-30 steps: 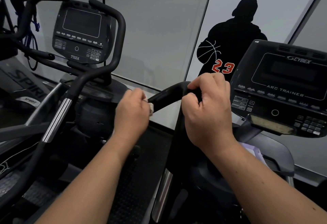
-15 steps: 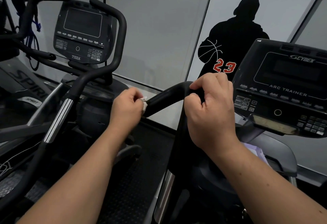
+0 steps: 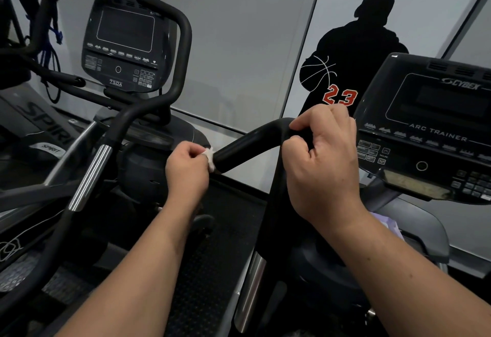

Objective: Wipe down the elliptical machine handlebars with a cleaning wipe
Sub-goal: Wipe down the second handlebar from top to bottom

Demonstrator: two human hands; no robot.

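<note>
Grey wall panels (image 3: pixel 239 44) are seen behind the machines, w/ a black silhouette decal (image 3: pixel 353 52) marked "23" on one panel. At right, a console (image 3: pixel 430 129) labelled "ARC TRAINER" is mounted; at left, a second machine's console (image 3: pixel 125 47), marked "750A", is framed by its own curved black bars. A black handlebar (image 3: pixel 252 142) is arched across centre frame, its lower free end pointing left. That end is wrapped by the left hand (image 3: pixel 187 173), fingers curled tight round a white cleaning wipe (image 3: pixel 210 158); only a small bunch of the wipe is exposed btwn hand and bar, pressed against the bar's end. The bend at the top of the handlebar is gripped by the right hand (image 3: pixel 324 161), fingers curled over it, thumb tucked beneath. Both forearms are extended from the bottom edge. A chrome section (image 3: pixel 249 291) is visible lower on the bar's upright.
</note>
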